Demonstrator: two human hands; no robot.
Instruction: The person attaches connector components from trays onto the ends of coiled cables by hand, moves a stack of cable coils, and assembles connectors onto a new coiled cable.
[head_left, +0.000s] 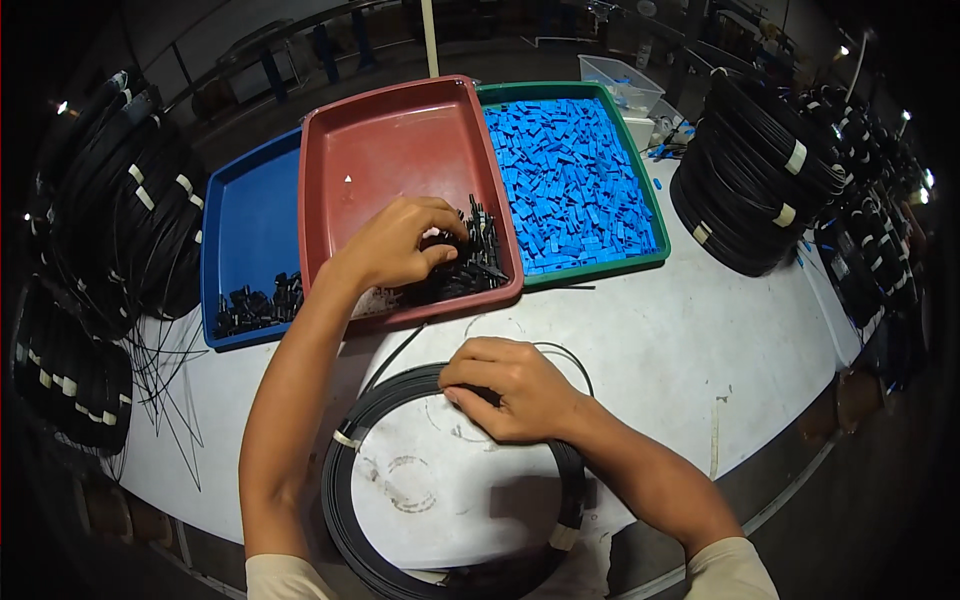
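Note:
My left hand (405,243) reaches into the red tray (380,165), its fingers curled down over a pile of small black parts (485,250). What the fingertips hold is hidden among those dark pieces. In front of me a coil of thin black cable (345,500) lies flat, bound with pale tape. My right hand (515,388) is closed on the coil's far side, thumb and fingers pinched around the cable. A loose cable end (395,355) slants up from the coil toward the red tray.
A blue tray (255,195) with black pieces stands left of the red one. At right, a green tray (590,270) holds many blue clips (570,185). Large black cable coils (755,185) rise on both sides of the white table (690,340). Clear bins (620,85) stand behind.

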